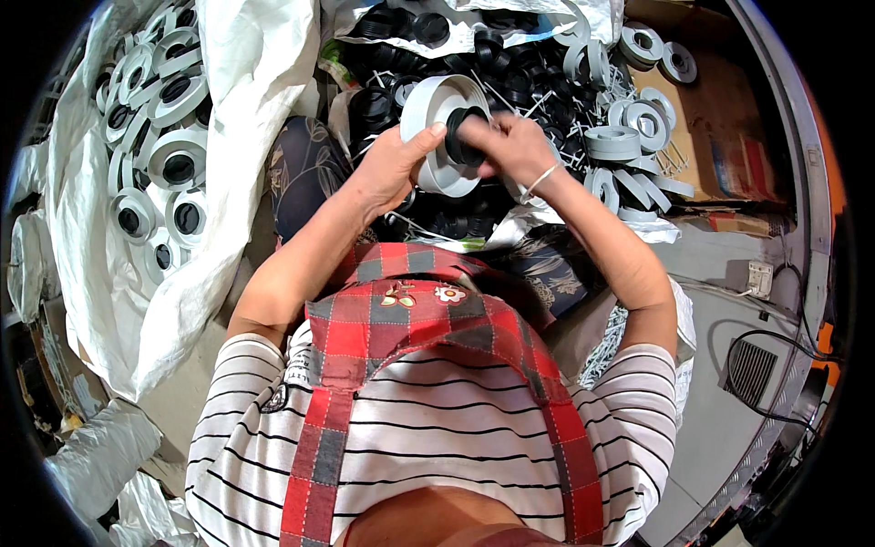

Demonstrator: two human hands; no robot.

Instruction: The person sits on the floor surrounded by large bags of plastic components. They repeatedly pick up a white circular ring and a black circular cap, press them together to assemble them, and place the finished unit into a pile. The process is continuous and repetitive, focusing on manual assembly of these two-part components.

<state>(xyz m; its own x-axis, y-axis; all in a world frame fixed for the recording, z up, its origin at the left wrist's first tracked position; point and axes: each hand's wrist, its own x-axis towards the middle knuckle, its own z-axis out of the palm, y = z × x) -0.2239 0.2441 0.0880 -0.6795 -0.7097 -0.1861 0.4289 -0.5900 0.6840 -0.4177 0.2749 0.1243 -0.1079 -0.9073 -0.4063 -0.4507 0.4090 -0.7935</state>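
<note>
My left hand (392, 171) grips the rim of a wide grey round plastic part (427, 108), its thumb lying over the near edge. The part is tilted, with its hollow side toward my right hand. My right hand (518, 150), slightly smeared by motion, has its fingers closed on a black ribbed plastic piece (463, 137) at the centre of the grey part. Whether the black piece is seated there or only held against it, I cannot tell. Below and behind both hands lies a heap of black plastic pieces (519, 82) mixed with thin white sticks.
A white sack (260, 82) at the left holds several grey rings with black centres (178, 169). Loose grey rings (612, 143) pile up at the right beside a cardboard sheet (720, 137). Farther right are a black cable (766, 333) and a vent grille (753, 369).
</note>
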